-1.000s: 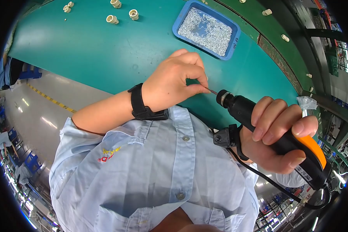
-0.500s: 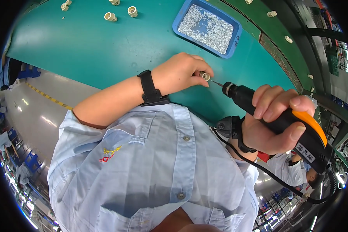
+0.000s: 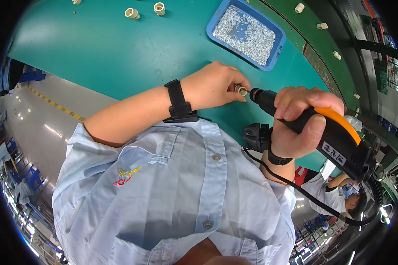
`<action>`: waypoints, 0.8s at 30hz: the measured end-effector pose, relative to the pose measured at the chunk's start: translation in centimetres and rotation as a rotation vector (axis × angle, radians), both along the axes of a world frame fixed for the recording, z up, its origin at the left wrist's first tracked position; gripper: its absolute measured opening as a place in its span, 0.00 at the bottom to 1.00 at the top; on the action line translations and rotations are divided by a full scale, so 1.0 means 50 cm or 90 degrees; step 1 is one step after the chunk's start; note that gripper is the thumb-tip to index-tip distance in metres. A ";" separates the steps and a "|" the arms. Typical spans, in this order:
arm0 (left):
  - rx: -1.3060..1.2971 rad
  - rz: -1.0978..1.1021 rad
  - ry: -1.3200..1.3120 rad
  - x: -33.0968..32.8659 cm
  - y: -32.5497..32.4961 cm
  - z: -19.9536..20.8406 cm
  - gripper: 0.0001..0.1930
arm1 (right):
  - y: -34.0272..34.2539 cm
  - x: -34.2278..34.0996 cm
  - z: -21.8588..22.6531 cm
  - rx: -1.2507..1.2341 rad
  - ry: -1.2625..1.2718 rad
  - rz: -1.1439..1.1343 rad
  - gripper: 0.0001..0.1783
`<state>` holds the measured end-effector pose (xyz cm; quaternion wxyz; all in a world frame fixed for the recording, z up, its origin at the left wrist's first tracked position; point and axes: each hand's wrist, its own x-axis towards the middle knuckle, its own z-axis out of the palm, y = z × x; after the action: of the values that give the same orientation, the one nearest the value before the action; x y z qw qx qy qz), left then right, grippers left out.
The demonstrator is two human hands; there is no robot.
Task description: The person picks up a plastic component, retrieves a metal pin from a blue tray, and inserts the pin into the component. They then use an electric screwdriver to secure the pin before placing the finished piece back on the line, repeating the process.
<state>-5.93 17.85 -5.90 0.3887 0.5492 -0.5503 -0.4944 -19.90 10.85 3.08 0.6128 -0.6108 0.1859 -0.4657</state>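
Between the fingertips of my left hand is a small cream lamp socket, its open end turned toward the right. My right hand grips a black electric screwdriver with an orange lever along its top. The screwdriver points left and its bit reaches into the socket's opening; whether it sits on a screw is too small to tell. Beyond my hands stands a blue tray of small silvery screws or pins.
More cream sockets stand at the far left of the green table. Others lie on a darker green strip along the right. A black cable trails from the screwdriver. A co-worker sits at the lower right.
The screwdriver has moved left, and its bit, apart from the socket before, now meets the socket's opening. My left hand still holds the socket. The view has shifted slightly.
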 end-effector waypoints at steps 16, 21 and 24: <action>-0.033 -0.028 -0.080 0.009 0.001 0.015 0.11 | 0.000 0.019 -0.001 -0.074 0.039 0.023 0.17; -0.172 -0.017 -0.126 0.008 -0.001 0.014 0.13 | -0.002 -0.058 0.034 -0.055 -0.126 0.003 0.20; -0.231 0.002 -0.190 0.043 -0.056 0.057 0.14 | -0.001 -0.083 0.044 -0.107 -0.197 -0.029 0.22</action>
<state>-3.76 15.07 -3.06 0.3964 0.5382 -0.6804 -0.3004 -24.04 10.81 5.29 0.5698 -0.5768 0.0636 -0.5819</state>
